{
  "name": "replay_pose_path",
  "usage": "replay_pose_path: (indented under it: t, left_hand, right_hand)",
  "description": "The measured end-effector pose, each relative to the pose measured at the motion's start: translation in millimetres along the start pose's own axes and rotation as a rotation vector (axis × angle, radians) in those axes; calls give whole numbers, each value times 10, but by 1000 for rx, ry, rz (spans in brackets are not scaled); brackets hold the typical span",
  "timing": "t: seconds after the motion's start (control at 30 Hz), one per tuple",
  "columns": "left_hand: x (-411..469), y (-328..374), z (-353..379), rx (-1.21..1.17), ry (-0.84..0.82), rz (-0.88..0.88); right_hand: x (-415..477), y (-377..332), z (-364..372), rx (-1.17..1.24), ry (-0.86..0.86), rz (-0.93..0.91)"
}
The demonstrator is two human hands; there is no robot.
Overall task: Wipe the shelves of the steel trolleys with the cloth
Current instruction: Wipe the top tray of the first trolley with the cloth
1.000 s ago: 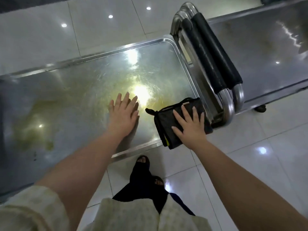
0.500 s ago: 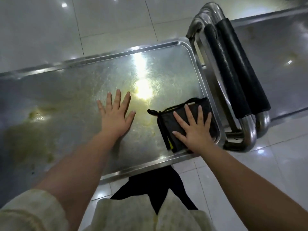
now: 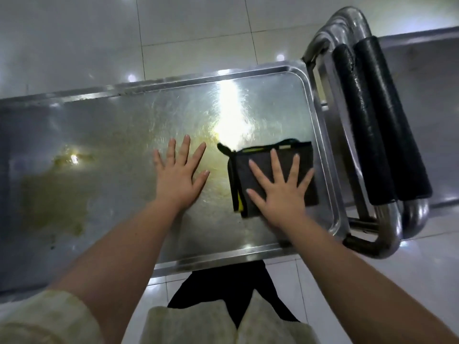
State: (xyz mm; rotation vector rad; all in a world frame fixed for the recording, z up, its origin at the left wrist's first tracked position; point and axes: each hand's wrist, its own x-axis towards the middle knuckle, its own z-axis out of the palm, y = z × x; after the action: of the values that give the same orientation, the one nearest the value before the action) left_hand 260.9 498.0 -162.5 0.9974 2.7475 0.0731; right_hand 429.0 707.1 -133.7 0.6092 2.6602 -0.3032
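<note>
In the head view, the top shelf (image 3: 111, 130) of a steel trolley is seen from above and is taken here as the landmark. A folded dark cloth (image 3: 250, 157) with a yellow edge is laid flat on the shelf, close to its right-hand end. The cloth is pressed down by the right hand (image 3: 280, 192), whose fingers are straight and spread across it, nothing being gripped. The left hand (image 3: 177, 175) is laid flat on the bare steel near the middle of the shelf, apart from the cloth, its fingers likewise spread and straight. A yellowish smear (image 3: 52, 204) is spread over the left part of the shelf. Two black padded handles (image 3: 387, 125) on steel tubes are set just beyond the shelf's right-hand end, and the shelf of a second trolley (image 3: 437, 100) is seen past them. Pale glossy floor tiles (image 3: 198, 33) are visible beyond the shelf's far rim.
</note>
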Motion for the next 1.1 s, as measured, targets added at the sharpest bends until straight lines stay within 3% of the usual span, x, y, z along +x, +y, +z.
replay_pose_path:
  t: [0.17,0.37,0.53,0.67,0.93,1.0,1.1]
  left_hand:
    - [7,21,-21,-37,14,-13]
    - [-10,12,-14,-93,48,-85]
    - [-1,18,1,-63,36,-177]
    - [8,30,-3,-57,13,-220]
    - [18,-6,38,-37,23,-213]
    - [24,-8,40,-40,31,-205]
    - [37,-28,47,-51,39,-212]
  right_hand:
    - [-895,-103,358,8,-17,-42]
    - [692,-292,-170,-40,132,-3]
    - [1749,-440,-655,-144,145,3]
    - [1391,-340,-480,-121,146,-77]
    - [-623,-126,418,-77,78,-288]
    - [-397,-144,318,-70,107,-299]
    - [563,-340,-50,-45,199,-133]
